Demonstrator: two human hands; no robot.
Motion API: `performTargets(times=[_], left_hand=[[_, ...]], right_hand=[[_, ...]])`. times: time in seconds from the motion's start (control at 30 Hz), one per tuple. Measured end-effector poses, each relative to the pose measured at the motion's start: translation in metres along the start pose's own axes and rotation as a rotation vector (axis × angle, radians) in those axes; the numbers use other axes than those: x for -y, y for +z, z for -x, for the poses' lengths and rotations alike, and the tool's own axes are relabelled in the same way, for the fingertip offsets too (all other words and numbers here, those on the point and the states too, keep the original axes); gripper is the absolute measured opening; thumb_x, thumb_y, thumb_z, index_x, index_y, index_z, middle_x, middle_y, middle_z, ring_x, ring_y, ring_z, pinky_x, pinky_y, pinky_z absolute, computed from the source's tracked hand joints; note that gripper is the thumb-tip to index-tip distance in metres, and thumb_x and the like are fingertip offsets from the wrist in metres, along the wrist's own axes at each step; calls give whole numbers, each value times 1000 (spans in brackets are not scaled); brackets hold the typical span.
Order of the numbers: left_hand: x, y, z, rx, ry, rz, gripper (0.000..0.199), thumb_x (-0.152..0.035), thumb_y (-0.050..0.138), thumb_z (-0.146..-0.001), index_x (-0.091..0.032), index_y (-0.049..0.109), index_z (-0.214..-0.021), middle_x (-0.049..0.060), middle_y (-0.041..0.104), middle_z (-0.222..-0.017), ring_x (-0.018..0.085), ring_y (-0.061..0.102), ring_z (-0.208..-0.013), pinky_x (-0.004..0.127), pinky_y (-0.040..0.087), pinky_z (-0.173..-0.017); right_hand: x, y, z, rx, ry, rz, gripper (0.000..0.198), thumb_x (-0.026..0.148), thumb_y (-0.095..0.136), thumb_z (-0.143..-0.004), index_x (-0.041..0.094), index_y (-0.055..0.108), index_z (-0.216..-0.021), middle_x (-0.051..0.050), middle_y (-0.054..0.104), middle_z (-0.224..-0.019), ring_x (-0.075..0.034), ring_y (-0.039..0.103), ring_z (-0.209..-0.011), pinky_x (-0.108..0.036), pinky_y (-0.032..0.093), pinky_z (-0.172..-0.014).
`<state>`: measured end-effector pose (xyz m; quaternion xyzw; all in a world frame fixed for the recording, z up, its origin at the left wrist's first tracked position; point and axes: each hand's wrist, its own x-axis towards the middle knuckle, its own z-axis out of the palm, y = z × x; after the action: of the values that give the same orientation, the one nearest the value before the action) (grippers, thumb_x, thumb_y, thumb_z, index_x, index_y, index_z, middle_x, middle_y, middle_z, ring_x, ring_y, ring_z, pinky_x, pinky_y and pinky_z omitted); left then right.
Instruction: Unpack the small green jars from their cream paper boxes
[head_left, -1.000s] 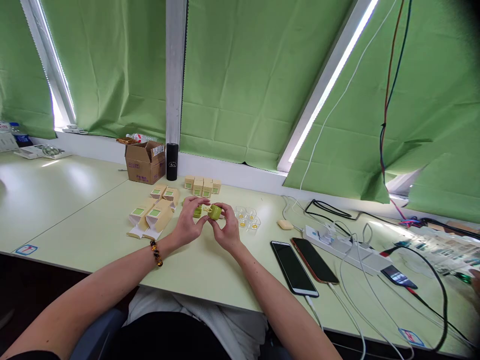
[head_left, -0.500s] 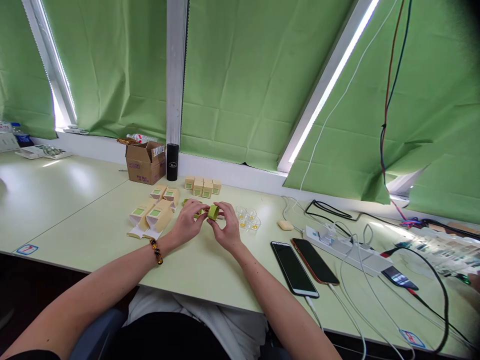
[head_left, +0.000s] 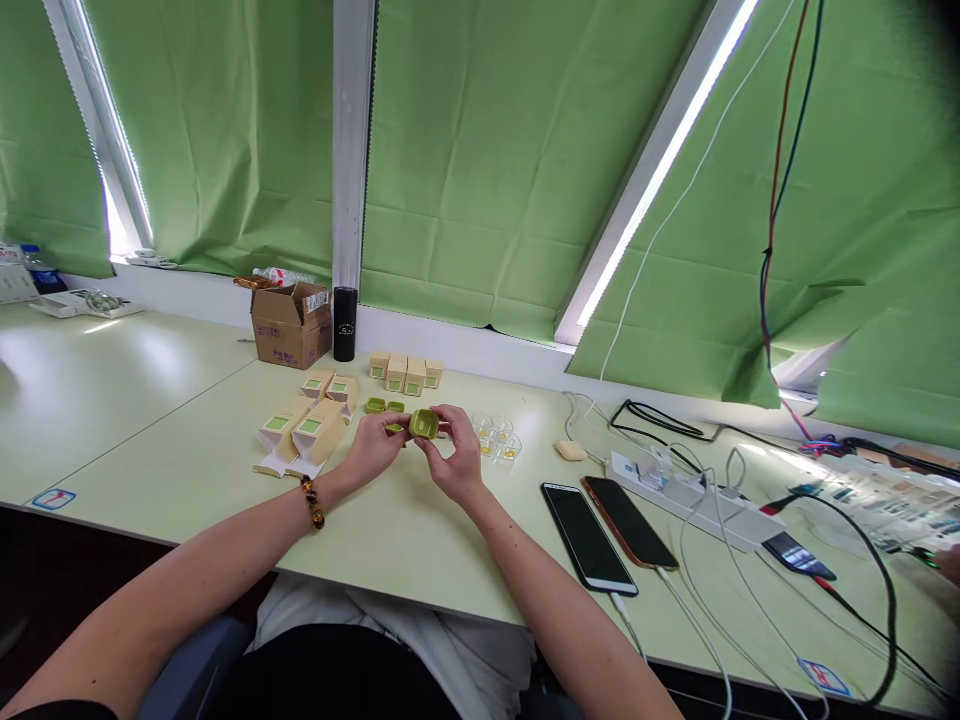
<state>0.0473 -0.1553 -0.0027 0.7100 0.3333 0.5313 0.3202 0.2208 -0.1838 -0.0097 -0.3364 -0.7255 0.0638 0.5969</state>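
Note:
A small green square cup [head_left: 424, 424] is held up over the table, its open side tilted toward me. My right hand [head_left: 456, 456] pinches it from the right, thumb below and fingers along the far edge. From the left, my left hand [head_left: 375, 446] reaches its rim with thumb and fingertips. More green cups [head_left: 375, 405] stand just behind my left hand, partly hidden by it. Right of my right hand sit several clear cups [head_left: 509, 447] with yellow spots inside. Opened beige cartons [head_left: 318, 433] with green labels lie left of my left hand.
Several closed beige boxes [head_left: 396, 374] stand at the back beside a black tumbler [head_left: 345, 325] and a cardboard box [head_left: 291, 330]. On the right are two phones [head_left: 589, 538], a power strip [head_left: 690, 500], loose cables and a small cream-coloured block [head_left: 571, 451].
The green cup has been turned so its open side now faces me. My left hand has lowered slightly, uncovering more of the green cups behind it.

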Motion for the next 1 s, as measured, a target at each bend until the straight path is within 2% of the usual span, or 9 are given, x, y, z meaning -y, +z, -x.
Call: performTargets(times=[0.1,0.17,0.33,0.5,0.63,0.8,1.0], left_hand=[[-2,1,0,-8,-65,95,22,-36,72,-85,-20,82,-97,5,79,-90,18,70,-70,31,61,-64],[-1,1,1,-54,-42,94,25,-40,74,-86,-20,82,-99,6,79,-93,18,69,-68,32,61,-62],[0,-1,4,-157,203,-140,17,-32,68,-94,-21,81,-98,8,77,-91,20,70,-82,34,57,-71],[3,-3,3,-165,362,-269,13,-24,66,-97,-22,77,-92,6,75,-84,20,67,-82,35,54,-75],[6,-4,2,-163,478,-341,14,-16,65,-96,-21,74,-87,4,73,-79,19,65,-80,33,52,-72],[8,-5,2,-162,520,-384,19,-12,63,-96,-20,70,-80,3,68,-73,18,61,-75,32,49,-68],[9,-7,1,-125,504,-347,22,-11,64,-95,-20,71,-76,1,66,-68,17,59,-71,29,47,-64]], right_hand=[[-1,1,1,1,88,-101,42,31,71,-92,27,57,-131,-11,65,-127,-25,69,-112,-43,65,-93],[-2,2,1,18,144,-183,44,31,70,-92,26,56,-133,-11,67,-126,-24,71,-110,-43,65,-95],[-5,5,-1,35,245,-337,43,32,76,-86,26,62,-126,-8,72,-118,-23,73,-107,-45,65,-96],[-13,5,-2,76,364,-472,48,33,83,-77,25,65,-120,-7,76,-113,-25,75,-105,-48,64,-99],[-16,5,-2,92,466,-589,50,28,87,-70,25,69,-116,-6,77,-112,-26,75,-106,-47,62,-100],[-15,6,-1,86,508,-631,49,23,87,-68,26,72,-114,-6,77,-114,-26,74,-107,-47,61,-100],[-17,5,-2,115,518,-635,50,21,86,-68,26,74,-116,-5,78,-115,-25,74,-106,-45,61,-99]])
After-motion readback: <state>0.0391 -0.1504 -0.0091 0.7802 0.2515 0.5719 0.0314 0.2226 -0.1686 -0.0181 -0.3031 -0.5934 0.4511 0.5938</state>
